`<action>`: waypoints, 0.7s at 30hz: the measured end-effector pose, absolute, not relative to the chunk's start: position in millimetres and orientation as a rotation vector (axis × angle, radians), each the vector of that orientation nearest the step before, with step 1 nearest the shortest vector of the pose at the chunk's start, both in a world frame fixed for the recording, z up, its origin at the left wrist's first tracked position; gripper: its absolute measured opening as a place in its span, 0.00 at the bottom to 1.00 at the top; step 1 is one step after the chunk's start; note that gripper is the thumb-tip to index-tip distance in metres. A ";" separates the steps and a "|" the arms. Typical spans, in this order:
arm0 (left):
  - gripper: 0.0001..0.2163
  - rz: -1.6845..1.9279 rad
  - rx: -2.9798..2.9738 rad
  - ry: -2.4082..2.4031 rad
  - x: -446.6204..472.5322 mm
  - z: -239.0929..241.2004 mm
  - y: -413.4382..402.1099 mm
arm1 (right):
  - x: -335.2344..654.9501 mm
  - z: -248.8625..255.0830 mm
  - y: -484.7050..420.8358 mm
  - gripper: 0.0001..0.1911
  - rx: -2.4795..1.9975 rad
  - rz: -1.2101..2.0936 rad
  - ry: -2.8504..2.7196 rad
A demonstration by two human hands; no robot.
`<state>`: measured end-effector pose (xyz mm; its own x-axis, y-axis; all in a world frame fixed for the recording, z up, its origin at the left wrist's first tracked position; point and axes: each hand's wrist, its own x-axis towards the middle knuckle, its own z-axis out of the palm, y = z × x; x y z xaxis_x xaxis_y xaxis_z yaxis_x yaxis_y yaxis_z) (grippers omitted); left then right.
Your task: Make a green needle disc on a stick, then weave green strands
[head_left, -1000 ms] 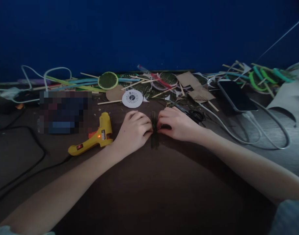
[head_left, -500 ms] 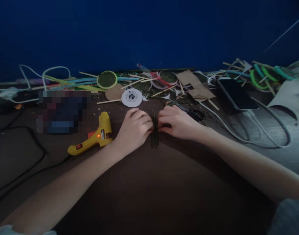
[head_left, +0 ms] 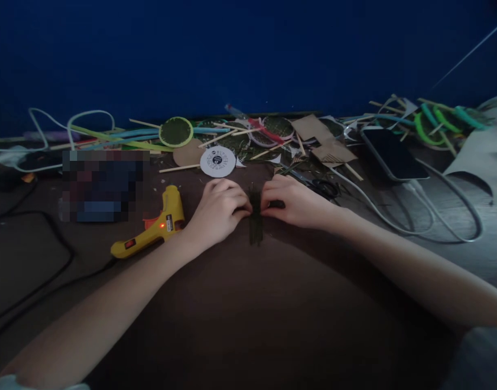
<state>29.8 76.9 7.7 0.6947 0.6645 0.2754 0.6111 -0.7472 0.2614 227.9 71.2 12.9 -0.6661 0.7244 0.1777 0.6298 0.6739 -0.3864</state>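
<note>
A small bundle of dark green strips [head_left: 255, 222] lies upright on the dark wooden table [head_left: 272, 314], between my two hands. My left hand [head_left: 218, 211] is closed, its fingertips pinching the bundle's left side. My right hand [head_left: 295, 203] is closed too and pinches the bundle from the right. The fingertips of both hands almost meet over the strips. A yellow hot glue gun [head_left: 154, 225] with a lit orange lamp lies just left of my left wrist.
Beyond my hands lie a white round disc [head_left: 218, 161], green-rimmed discs [head_left: 175, 131], wooden sticks, cardboard scraps [head_left: 323, 141], black scissors [head_left: 323, 188] and coloured straws. A phone [head_left: 394, 154] with white cable is at the right. Black cables run at the left.
Both hands stay pinched on the green bundle with only slight finger shifts. The view has drifted a little.
</note>
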 end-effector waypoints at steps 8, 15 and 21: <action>0.02 0.571 2.830 0.993 30.5 9.4 75.2 | 225.6 14.4 69.7 0.05 -1.108 0.338 -2.576; 0.05 0.564 2.900 0.979 32.1 12.1 71.9 | 220.3 12.3 66.3 0.05 -1.052 0.153 -2.611; 0.05 0.591 2.932 0.969 31.2 9.6 72.6 | 216.8 10.3 64.1 0.08 -1.010 0.018 -2.628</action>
<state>31.2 72.6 9.6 0.7393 0.5745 0.3512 0.5754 -0.8099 0.1139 216.8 64.1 10.3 -0.6966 0.6541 0.2946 0.6500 0.7493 -0.1269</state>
